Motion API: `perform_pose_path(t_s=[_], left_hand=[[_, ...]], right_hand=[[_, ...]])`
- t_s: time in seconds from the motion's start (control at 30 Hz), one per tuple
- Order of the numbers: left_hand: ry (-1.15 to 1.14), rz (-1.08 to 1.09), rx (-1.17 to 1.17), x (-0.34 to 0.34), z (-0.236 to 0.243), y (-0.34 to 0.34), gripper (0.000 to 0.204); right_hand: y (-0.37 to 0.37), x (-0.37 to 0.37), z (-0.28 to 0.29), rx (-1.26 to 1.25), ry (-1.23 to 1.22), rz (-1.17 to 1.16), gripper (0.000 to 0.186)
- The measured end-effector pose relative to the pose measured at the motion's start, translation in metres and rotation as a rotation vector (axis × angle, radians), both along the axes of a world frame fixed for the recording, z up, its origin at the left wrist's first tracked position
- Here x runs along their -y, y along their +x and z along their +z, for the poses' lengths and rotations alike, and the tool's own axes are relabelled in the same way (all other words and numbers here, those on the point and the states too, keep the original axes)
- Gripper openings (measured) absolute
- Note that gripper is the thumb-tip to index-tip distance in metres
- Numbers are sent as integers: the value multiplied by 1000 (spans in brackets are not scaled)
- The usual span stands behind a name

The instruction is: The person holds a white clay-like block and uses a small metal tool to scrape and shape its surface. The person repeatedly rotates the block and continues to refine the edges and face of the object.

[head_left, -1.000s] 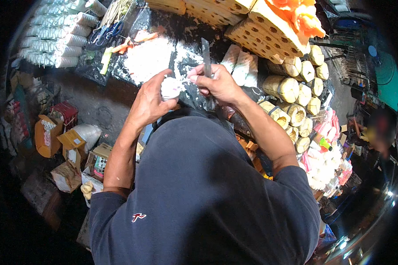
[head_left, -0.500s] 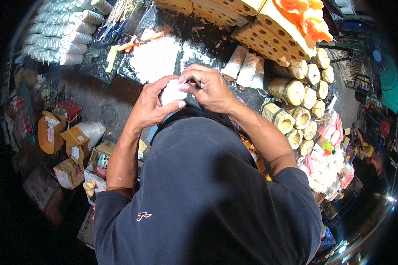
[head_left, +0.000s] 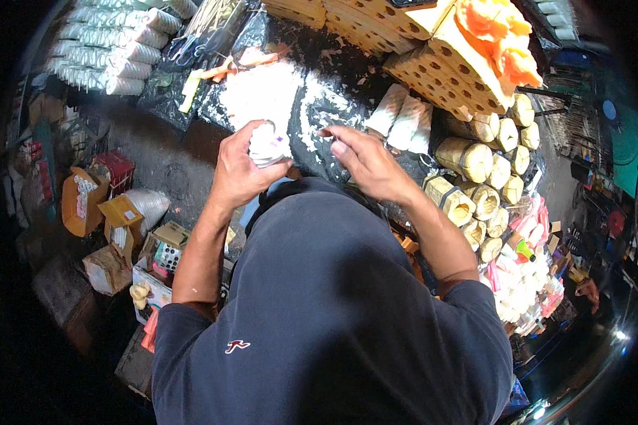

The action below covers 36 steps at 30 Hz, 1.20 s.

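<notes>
My left hand [head_left: 237,166] is closed around a white, ridged, wax-like piece [head_left: 268,146] with a small purple mark on it. Fingers and thumb grip its sides, and its lower part is hidden. To the right of it, apart from the piece, my right hand [head_left: 368,161] has its thumb and forefinger pinched together. A small dark tip shows at those fingertips, too small to name. Beyond both hands, white scraps [head_left: 259,92] lie strewn in bright sunlight over a dark work surface [head_left: 326,159].
Three pale cylinders [head_left: 404,117] lie beyond my right hand. Yellow blocks with holes [head_left: 468,78] carry orange lumps [head_left: 500,35]. Banded tan moulds [head_left: 468,157] are stacked at right. White twisted candles [head_left: 131,67] fill the far left. Cardboard boxes [head_left: 84,202] stand at left.
My right hand has come away from the white piece and moved to the right. The left hand still holds the piece, now tilted differently. The whole view has shifted slightly.
</notes>
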<state>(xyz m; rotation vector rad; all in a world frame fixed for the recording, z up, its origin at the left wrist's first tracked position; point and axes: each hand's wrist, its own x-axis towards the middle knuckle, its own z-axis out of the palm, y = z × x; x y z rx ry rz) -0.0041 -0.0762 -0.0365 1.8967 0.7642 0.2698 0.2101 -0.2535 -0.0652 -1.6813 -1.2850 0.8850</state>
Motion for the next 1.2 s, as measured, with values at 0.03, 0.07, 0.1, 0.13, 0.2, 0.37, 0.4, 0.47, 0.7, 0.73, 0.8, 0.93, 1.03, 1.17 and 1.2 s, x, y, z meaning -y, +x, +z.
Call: perform_pose_path(t_s=[0.03, 0.07, 0.1, 0.13, 0.2, 0.37, 0.4, 0.47, 0.7, 0.73, 0.8, 0.93, 1.03, 1.17, 1.2], left_hand=[[59, 23, 39, 7, -2, 2, 56], [32, 67, 59, 14, -3, 4, 57], [5, 110, 79, 21, -5, 7, 58], [-21, 147, 102, 25, -6, 9, 58], [-36, 112, 107, 29, -7, 8, 59], [87, -13, 203, 22, -11, 15, 58], [58, -1, 210, 24, -11, 14, 58], [11, 17, 231, 27, -7, 15, 59], [44, 23, 272, 30, -12, 14, 63], [27, 29, 271, 31, -10, 13, 63], [8, 36, 260, 31, -11, 12, 63], [-54, 34, 233, 32, -13, 14, 66], [-14, 38, 221, 33, -7, 17, 67], [97, 109, 231, 38, 6, 26, 62], [184, 98, 234, 38, 6, 24, 62]], right_hand=[[0, 2, 27, -244, -175, 71, 49], [0, 4, 23, -474, -132, 5, 49], [0, 7, 16, -702, -89, -64, 49], [1, 10, 11, -928, -38, -140, 50], [2, 15, 2, -980, -64, -200, 49], [0, 20, 15, -737, -133, -115, 42], [0, 19, 18, -712, -117, -107, 41], [8, 18, 23, -906, -99, -160, 35], [11, 31, -15, -1249, -81, -630, 38], [4, 36, -9, -1313, -92, -550, 39], [-4, 46, 3, -1434, -106, -392, 40], [-4, 42, 6, -1295, -86, -339, 45], [6, 40, 21, -1071, -170, -237, 57], [1, 30, 49, -283, -16, -101, 36], [-4, 29, 59, -160, -40, -81, 33]])
